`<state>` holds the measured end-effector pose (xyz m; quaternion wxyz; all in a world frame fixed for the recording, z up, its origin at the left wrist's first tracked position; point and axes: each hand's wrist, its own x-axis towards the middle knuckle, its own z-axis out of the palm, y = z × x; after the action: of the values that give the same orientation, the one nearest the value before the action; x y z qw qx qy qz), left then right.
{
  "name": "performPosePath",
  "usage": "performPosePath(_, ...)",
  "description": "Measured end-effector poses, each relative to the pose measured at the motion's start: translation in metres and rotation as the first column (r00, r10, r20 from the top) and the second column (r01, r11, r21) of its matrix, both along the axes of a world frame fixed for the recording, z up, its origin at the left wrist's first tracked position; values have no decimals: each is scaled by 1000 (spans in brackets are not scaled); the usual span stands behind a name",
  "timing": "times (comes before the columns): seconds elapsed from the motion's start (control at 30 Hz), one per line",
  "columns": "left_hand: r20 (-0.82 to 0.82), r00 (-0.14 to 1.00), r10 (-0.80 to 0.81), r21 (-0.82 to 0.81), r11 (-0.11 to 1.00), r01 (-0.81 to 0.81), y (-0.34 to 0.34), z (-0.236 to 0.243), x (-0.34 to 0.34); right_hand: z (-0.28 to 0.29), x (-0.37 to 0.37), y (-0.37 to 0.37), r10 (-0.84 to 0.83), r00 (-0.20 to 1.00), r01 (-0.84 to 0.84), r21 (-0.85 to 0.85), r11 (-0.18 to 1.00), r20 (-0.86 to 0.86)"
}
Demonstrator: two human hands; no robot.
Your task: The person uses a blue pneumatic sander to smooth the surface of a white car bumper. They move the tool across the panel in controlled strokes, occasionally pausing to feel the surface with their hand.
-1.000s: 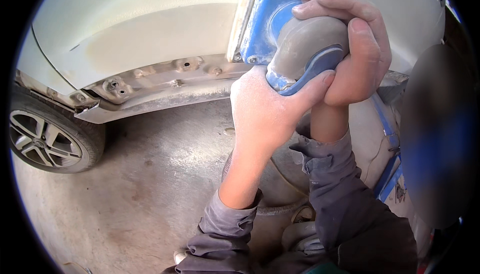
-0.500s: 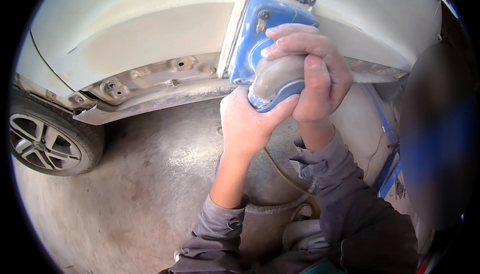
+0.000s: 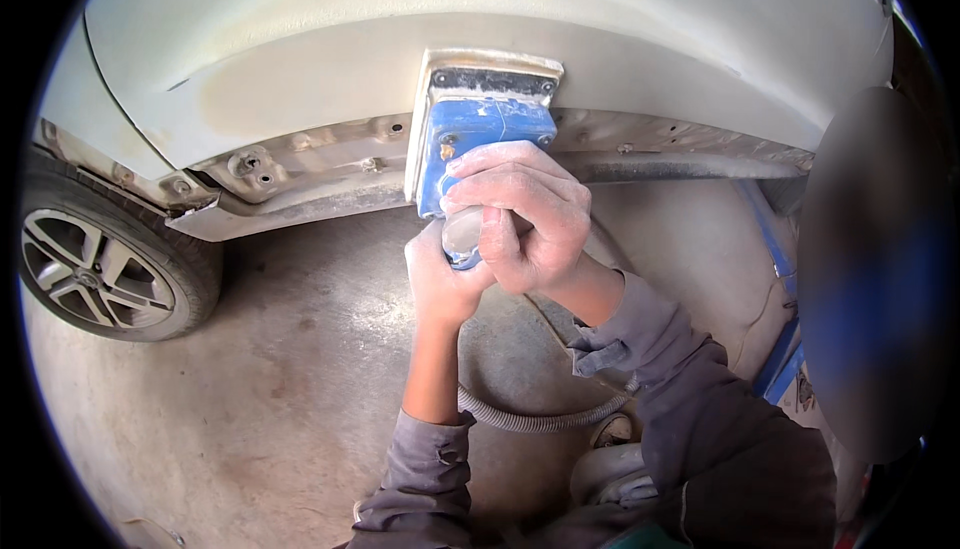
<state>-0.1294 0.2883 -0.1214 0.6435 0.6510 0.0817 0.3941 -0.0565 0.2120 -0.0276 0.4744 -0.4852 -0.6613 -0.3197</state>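
The person is pressing a blue power sander [image 3: 480, 134] flat against the lower edge of a pale car body panel [image 3: 300, 59], with the right hand [image 3: 525, 214] clenching over its rear grip and the left hand [image 3: 445, 284] cupping it from beneath. The tool is looking rigid and fairly weighty, best taken by that rear handle. A ribbed hose [image 3: 530, 419] is trailing behind; the sill [image 3: 300, 164] is lying just below, and open concrete floor [image 3: 280, 399] is leaving room leftward toward the wheel [image 3: 95, 274].
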Motion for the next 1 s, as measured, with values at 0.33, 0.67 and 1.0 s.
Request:
performPosePath(0.33, 127, 988, -90, -97, 990, 102, -1, 102, -26, 77, -9, 20, 322, 941, -294, 216, 931, -107)
performPosePath(0.67, 129, 973, 190, 197, 957, -213, 33, 2, -13, 13, -25, 54, 180, 982, -169, 144, 975, -63)
performPosePath(1.0, 297, 947, 124, -61, 992, -110, 47, 12, -26, 52, -45, 72, 209, 963, -153, 290, 945, -173)
